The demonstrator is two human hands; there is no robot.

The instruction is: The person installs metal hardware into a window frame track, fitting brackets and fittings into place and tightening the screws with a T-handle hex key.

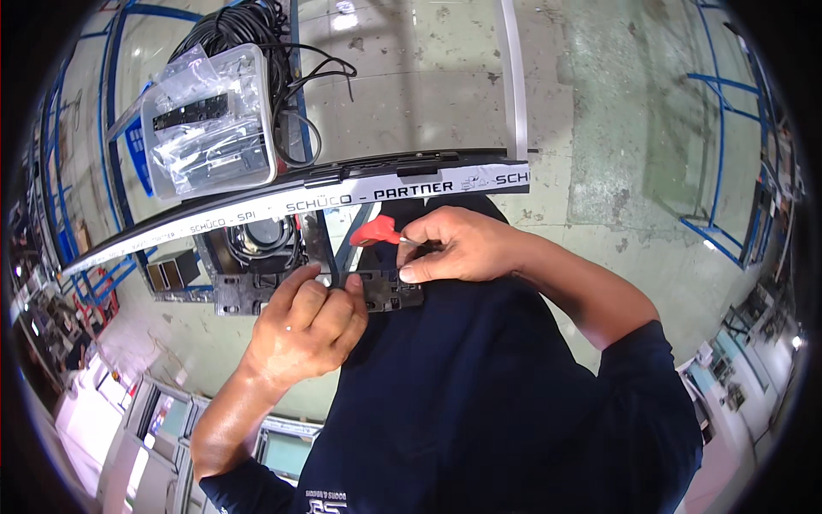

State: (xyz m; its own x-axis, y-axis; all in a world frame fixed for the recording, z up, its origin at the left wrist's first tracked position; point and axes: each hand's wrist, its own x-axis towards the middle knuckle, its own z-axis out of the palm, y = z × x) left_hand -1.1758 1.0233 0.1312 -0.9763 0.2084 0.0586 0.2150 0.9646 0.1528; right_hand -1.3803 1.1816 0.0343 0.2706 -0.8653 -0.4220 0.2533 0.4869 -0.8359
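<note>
My right hand point(454, 244) is closed in a pinch around a red-handled tool point(374, 231) with a thin metal shaft. Its handle points left, and what the shaft's tip does is hidden by my fingers. Below it lies a dark, long plate point(240, 294) with slots and holes, close in front of my body. My left hand point(312, 325) grips the middle of this plate with curled fingers, which cover part of it. My right fingertips are at the plate's right end; whether they touch it I cannot tell.
Just beyond my hands, a long profile point(368, 193) with white printed film crosses from left to right. Behind it stand a clear plastic bin point(265, 111) of bagged parts and a coil of black cable point(231, 30). A pale bar point(515, 86) runs away from me. Blue frames point(723, 86) stand right.
</note>
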